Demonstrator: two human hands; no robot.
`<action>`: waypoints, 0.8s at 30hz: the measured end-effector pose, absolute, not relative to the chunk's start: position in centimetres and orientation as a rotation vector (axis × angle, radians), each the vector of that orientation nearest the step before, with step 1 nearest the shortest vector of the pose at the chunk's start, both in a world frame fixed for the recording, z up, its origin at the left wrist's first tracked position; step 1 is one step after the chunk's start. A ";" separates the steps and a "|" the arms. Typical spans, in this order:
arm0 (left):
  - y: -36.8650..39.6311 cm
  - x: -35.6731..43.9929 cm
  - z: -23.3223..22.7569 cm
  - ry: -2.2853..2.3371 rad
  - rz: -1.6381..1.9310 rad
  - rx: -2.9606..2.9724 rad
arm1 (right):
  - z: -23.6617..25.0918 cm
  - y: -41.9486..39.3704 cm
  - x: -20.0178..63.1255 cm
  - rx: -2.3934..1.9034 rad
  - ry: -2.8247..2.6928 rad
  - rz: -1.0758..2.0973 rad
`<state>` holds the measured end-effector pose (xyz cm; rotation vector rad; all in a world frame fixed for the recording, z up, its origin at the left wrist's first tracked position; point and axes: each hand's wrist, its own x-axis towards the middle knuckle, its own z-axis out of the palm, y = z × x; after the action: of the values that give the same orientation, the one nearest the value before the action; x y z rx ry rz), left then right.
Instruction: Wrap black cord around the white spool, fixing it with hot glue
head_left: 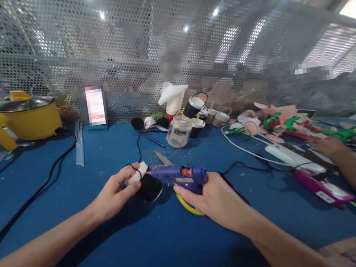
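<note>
While the right hand (pixel 212 199) is wrapped around the grip of a blue plastic glue gun (pixel 181 176) with an orange label, the left hand (pixel 115 195) pinches a small white oblong piece (pixel 139 173) against a round black fuzzy ball (pixel 150 187) on the blue table covering (pixel 102 161). The gun's long axis runs almost level from right to left, its nozzle pointing at the spot where white piece and black ball meet, just beside the left fingertips. The left hand is thus the nearer one to the joint; the right hand sits behind the gun, over a yellow ring (pixel 188 206) of which only an arc shows. A thin black cord (pixel 236 167) trails away to the right of the gun.

Beyond the hands lie metal scissors (pixel 161 158), a clear glass jar (pixel 179 131) and a few paper cups (pixel 194 104). Far left stands a yellow electric pot (pixel 23 117) with a glass lid. At the right, another person's hand (pixel 330 147) rests among green and pink craft pieces (pixel 282 123), near a magenta flat case (pixel 322 186).
</note>
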<state>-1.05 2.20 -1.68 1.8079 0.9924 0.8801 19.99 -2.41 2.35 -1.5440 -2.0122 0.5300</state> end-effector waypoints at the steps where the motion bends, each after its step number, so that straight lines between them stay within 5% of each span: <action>1: 2.2 -1.1 -1.7 0.991 0.879 1.805 | 2.4 -2.4 20.0 -1.546 -2.014 0.540; 24: 2.2 -1.0 -1.5 0.962 0.845 1.802 | 2.5 -2.1 20.4 -1.459 -1.941 0.681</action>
<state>-1.04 2.19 -1.53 1.8023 0.9623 0.8451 20.39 -2.10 2.47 -1.4592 -1.9414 0.6814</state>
